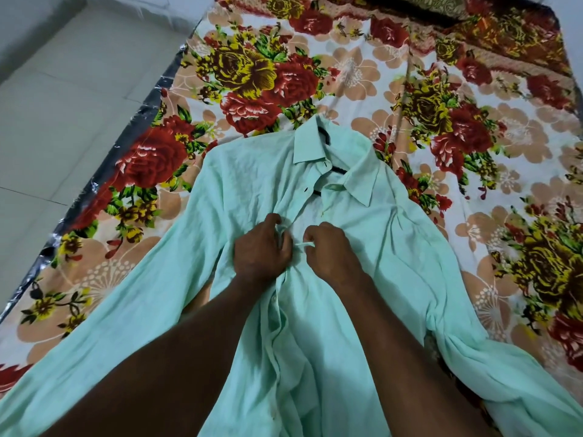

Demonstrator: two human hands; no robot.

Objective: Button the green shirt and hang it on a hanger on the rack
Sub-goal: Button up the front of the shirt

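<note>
A pale green shirt (pixel 243 190) lies front-up on the bed, collar away from me and sleeves spread to both sides. A black hanger (pixel 335 169) sits inside it, and parts show at the open neck. My left hand (pixel 262 250) pinches the left placket edge at chest height. Just to its right, my right hand (pixel 328 252) pinches the other placket edge. The two edges are a finger's width apart between my hands. Below my hands the front lies closed with small buttons along it. Above them the front gapes open up to the collar.
The bed is covered with a flowered sheet (pixel 284 74) in red, yellow and beige. A silver-edged mattress side (pixel 148 108) runs along the left, with pale floor tiles (pixel 63 89) beyond it. A dark patterned cloth (pixel 441 7) lies at the far end.
</note>
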